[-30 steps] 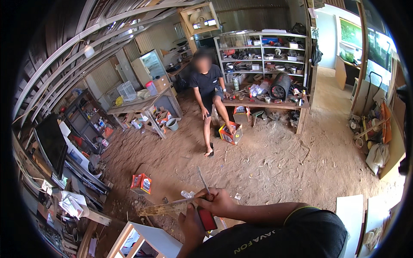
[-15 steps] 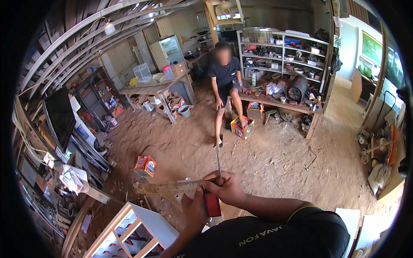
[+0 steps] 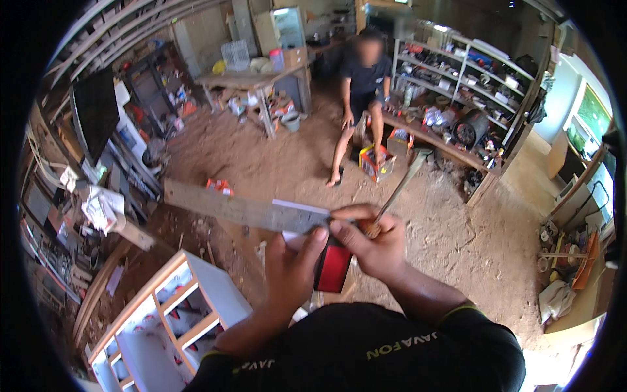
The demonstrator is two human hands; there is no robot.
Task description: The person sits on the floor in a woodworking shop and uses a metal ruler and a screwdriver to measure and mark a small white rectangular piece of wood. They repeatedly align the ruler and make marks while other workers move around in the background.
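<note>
My left hand (image 3: 292,271) grips a long flat grey metal strip (image 3: 241,210) that reaches out to the left, thumb pressed on its near end. A red block-like part (image 3: 334,268) sits under that end, between my two hands. My right hand (image 3: 373,243) is closed around the wooden handle of a thin metal tool (image 3: 400,186) whose shaft slants up and to the right. Both hands meet in front of my chest, above the dirt floor.
Another person (image 3: 360,85) sits on a low bench (image 3: 434,140) at the back, an orange box (image 3: 376,163) by their feet. A white and wood shelf unit (image 3: 160,320) lies at my lower left. Cluttered shelves (image 3: 473,72) stand right, a worktable (image 3: 251,80) behind.
My hands and the strip have come up closer to the camera. The thin tool has leaned from nearly upright to slanting right. My view has shifted toward the seated person.
</note>
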